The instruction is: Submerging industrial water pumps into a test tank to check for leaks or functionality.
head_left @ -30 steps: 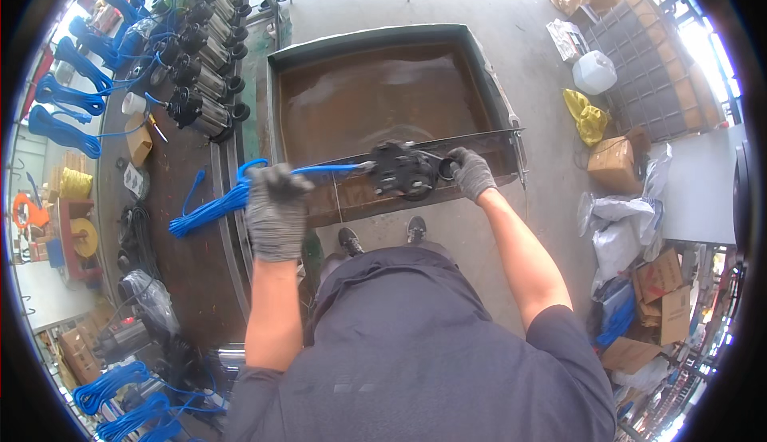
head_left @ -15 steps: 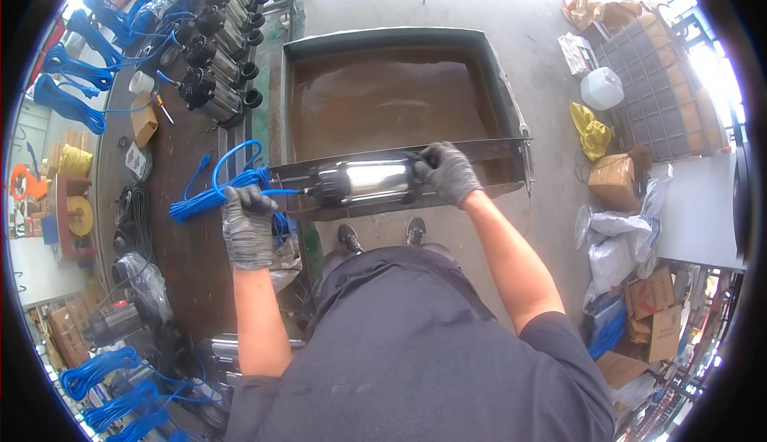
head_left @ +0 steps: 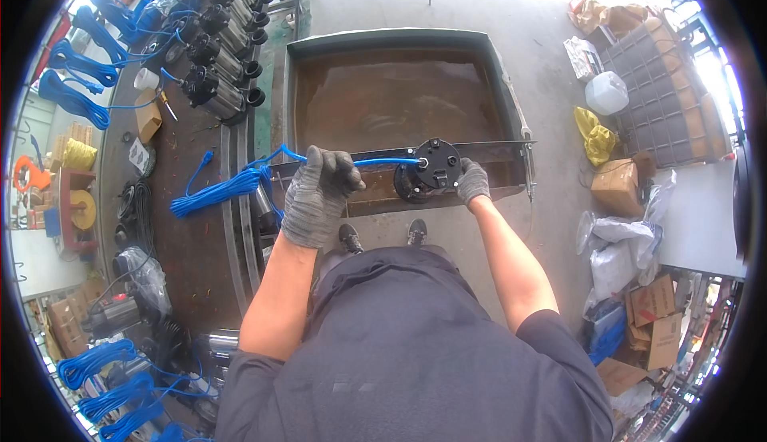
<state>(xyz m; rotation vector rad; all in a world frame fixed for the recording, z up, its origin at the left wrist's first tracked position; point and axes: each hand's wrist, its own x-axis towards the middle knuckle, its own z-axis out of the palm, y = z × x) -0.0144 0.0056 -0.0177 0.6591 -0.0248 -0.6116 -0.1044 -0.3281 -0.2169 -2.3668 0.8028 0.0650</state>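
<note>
I stand at a rusty metal tank (head_left: 383, 39) filled with brown water. A black-capped pump (head_left: 431, 169) sits at the tank's near edge, by a flat metal bar (head_left: 495, 150) that crosses it; the cap faces up at me. My right hand (head_left: 473, 180), in a grey glove, grips the pump's right side. My left hand (head_left: 319, 190), also gloved, is closed around the blue cable (head_left: 375, 161) that runs from the pump. The cable leads left to a bundled blue coil (head_left: 216, 194) lying on the workbench (head_left: 184, 234).
A row of silver and black pumps (head_left: 224, 35) with blue cable bundles lines the bench at upper left. More blue coils (head_left: 104, 370) lie at lower left. On the concrete floor to the right are a white jug (head_left: 607, 92), a yellow bag (head_left: 595, 142) and cardboard boxes (head_left: 619, 186).
Half a second ago the pump lay sideways between both hands, its silver body showing. Now its black cap faces up, and my left hand has shifted onto the blue cable.
</note>
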